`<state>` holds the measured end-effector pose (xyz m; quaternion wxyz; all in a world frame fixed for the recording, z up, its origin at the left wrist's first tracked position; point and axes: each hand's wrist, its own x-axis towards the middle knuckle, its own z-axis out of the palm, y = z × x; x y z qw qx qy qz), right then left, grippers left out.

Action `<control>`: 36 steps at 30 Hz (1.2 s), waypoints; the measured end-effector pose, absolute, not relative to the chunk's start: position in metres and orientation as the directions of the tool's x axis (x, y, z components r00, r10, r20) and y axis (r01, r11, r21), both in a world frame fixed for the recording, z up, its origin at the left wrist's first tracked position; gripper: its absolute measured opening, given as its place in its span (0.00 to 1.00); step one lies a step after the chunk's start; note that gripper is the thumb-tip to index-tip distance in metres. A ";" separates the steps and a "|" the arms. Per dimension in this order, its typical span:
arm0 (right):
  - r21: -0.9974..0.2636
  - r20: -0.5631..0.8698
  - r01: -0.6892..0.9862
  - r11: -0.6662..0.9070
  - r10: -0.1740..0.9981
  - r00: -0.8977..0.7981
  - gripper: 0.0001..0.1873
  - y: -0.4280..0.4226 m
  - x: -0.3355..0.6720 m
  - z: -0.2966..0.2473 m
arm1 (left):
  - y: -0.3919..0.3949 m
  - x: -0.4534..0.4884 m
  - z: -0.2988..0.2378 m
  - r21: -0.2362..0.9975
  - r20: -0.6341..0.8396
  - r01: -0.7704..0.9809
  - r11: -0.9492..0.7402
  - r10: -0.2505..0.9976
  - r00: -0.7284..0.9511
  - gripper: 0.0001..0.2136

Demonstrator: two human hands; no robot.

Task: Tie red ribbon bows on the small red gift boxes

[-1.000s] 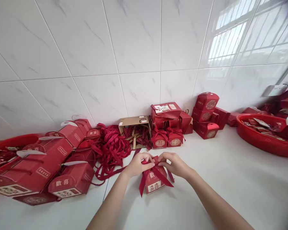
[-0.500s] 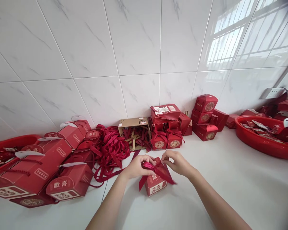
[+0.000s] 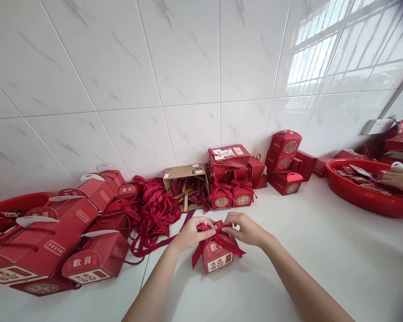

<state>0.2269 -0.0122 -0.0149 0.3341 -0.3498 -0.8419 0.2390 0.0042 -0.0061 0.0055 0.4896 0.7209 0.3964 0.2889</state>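
Note:
A small red gift box (image 3: 218, 259) with a white label stands upright on the white table in front of me. Dark red ribbon (image 3: 198, 255) is looped at its top, with tails hanging down both sides. My left hand (image 3: 195, 233) pinches the ribbon at the left of the box top. From the right, my right hand (image 3: 243, 229) has thumb and fingers closed on the ribbon too. The fingers partly cover the knot, so its form is hard to make out.
Larger red boxes (image 3: 70, 232) are piled at left beside a heap of ribbon (image 3: 154, 205). An open cardboard box (image 3: 184, 172) holds more strips. Tied boxes (image 3: 243, 194) and stacked boxes (image 3: 284, 161) stand near the wall. Another person's hand (image 3: 401, 179) reaches over a red basin (image 3: 366, 194).
My right hand has moved slightly left and down, its fingers now closer to my left hand at the ribbon. Another person's hand has come into view over the right basin.

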 end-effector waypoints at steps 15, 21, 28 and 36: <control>-0.539 0.442 0.452 0.711 0.696 -0.566 0.15 -0.010 0.231 -0.016 | -0.004 0.006 -0.002 0.943 0.001 0.291 -0.162 0.874 0.486 0.12; -0.525 0.435 0.467 0.711 0.696 -0.572 0.16 -0.009 0.232 -0.018 | -0.006 0.006 -0.001 0.934 -0.004 0.313 -0.173 0.870 0.493 0.11; -0.513 0.435 0.494 0.702 0.709 -0.555 0.14 -0.012 0.229 -0.018 | -0.009 0.008 0.002 0.921 0.007 0.342 -0.189 0.883 0.469 0.13; -0.445 0.455 0.544 0.711 0.703 -0.546 0.14 -0.010 0.231 -0.018 | -0.011 0.015 -0.001 0.895 0.048 0.374 -0.244 0.885 0.463 0.13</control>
